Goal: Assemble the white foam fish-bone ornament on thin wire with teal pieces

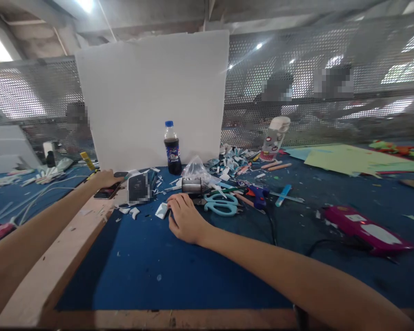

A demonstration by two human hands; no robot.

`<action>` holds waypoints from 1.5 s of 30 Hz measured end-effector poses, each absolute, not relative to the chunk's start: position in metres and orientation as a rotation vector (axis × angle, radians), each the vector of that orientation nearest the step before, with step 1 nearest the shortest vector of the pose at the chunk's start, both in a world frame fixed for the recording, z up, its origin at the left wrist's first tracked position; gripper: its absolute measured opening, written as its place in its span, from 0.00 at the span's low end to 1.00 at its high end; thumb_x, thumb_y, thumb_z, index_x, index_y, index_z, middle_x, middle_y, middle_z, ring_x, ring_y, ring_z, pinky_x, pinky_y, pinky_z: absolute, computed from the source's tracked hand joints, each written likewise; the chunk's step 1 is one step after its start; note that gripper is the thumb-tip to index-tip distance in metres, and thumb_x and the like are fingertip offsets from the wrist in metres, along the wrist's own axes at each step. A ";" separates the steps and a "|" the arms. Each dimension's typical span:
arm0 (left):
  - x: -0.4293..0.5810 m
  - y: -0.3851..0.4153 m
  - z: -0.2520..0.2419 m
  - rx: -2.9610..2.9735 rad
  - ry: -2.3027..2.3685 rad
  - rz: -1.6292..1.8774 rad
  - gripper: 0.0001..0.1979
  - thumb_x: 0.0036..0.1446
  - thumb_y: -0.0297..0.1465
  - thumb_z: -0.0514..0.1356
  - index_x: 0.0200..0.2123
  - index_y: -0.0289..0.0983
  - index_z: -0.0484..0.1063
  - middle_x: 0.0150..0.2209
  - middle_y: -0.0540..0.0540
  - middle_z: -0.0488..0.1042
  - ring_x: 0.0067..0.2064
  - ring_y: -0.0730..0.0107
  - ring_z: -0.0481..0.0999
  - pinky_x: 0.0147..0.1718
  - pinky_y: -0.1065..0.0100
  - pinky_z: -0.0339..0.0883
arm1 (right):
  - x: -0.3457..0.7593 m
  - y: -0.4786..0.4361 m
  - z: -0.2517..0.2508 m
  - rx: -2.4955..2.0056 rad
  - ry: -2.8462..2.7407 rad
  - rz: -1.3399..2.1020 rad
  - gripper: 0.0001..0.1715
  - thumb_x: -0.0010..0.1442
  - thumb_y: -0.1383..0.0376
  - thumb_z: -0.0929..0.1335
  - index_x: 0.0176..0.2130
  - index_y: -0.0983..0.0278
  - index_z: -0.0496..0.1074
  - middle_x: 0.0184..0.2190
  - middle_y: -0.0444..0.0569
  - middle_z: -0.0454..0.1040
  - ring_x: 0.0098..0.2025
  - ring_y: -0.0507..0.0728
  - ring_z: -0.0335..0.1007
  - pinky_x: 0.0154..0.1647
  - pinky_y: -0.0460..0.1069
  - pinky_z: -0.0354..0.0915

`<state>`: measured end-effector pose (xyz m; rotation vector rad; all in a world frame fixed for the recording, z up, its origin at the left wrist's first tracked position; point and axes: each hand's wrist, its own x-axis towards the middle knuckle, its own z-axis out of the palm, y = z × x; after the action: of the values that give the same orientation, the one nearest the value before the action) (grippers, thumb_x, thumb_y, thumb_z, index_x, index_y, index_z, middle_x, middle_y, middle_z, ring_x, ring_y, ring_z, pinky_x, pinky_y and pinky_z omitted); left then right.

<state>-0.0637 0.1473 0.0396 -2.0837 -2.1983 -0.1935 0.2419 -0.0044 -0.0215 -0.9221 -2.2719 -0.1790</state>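
Note:
My right hand (pixel 183 219) rests on the blue table cover (pixel 179 271), fingers curled down and closed over a small white foam scrap (pixel 161 210) at its fingertips. My left hand (pixel 105 178) reaches far to the left and lies on a dark phone (pixel 107 191) at the edge of a wooden strip (pixel 65 257); its fingers are bent over the phone. Light blue scissors (pixel 222 204) lie just right of my right hand. A metal cylinder (pixel 192 185) lies behind it.
A tall white foam board (pixel 152 96) stands at the back with a cola bottle (pixel 172 149) before it. A blue glue gun (pixel 258 195), pencils and paper scraps lie right of centre. A magenta case (pixel 365 230) and green paper sheets (pixel 352 158) are further right.

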 end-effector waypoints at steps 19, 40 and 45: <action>0.071 -0.017 -0.026 -2.586 -1.328 -0.617 0.29 0.57 0.38 0.53 0.59 0.31 0.52 0.57 0.33 0.61 0.58 0.50 0.61 0.54 0.52 0.61 | 0.273 0.041 -0.018 -1.470 -1.891 -0.278 0.37 0.53 0.52 0.66 0.54 0.68 0.53 0.52 0.67 0.58 0.55 0.72 0.55 0.47 0.64 0.61; 0.055 0.002 -0.029 -2.873 -1.415 -0.951 0.18 0.58 0.27 0.51 0.52 0.39 0.59 0.52 0.40 0.67 0.52 0.59 0.70 0.50 0.57 0.66 | 0.297 0.059 -0.005 -1.466 -1.842 -0.040 0.24 0.52 0.57 0.65 0.45 0.66 0.59 0.44 0.60 0.59 0.46 0.65 0.62 0.44 0.58 0.63; 0.050 0.011 -0.020 -2.848 -1.381 -1.119 0.18 0.60 0.30 0.50 0.54 0.39 0.57 0.51 0.39 0.67 0.50 0.62 0.72 0.48 0.58 0.68 | 0.300 0.059 -0.003 -1.461 -1.822 0.026 0.24 0.50 0.56 0.65 0.44 0.65 0.59 0.44 0.59 0.59 0.45 0.65 0.63 0.42 0.59 0.63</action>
<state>0.0501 0.0109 -0.0200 -2.8481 -1.3813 -1.1195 0.2995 0.0587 -0.0033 -1.4605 -1.8219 0.0265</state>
